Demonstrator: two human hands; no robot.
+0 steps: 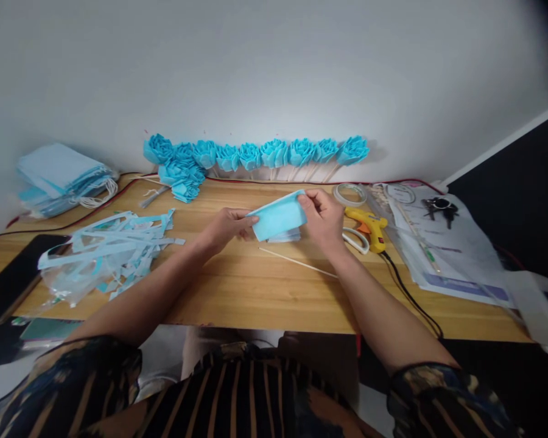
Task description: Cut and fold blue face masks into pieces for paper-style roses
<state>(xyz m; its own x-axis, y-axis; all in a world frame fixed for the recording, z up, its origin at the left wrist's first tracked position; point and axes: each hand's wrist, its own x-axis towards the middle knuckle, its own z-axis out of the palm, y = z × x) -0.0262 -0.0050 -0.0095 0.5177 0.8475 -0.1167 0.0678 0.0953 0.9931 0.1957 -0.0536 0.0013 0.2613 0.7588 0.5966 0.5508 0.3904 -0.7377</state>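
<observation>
One blue sheet (280, 215) partly hides a stack (287, 235).

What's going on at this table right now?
A person is holding a blue sheet up above the table, left hand at one end and right hand at the other. A thin stick lies just below it, on the person's side. Blue flowers line the wall behind, scraps are heaped to the left, and a glue gun lies to the right.

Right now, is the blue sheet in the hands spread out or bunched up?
Spread out: the blue sheet shows a broad face between the left hand and right hand. Whether it's folded double, I cannot tell.
</observation>
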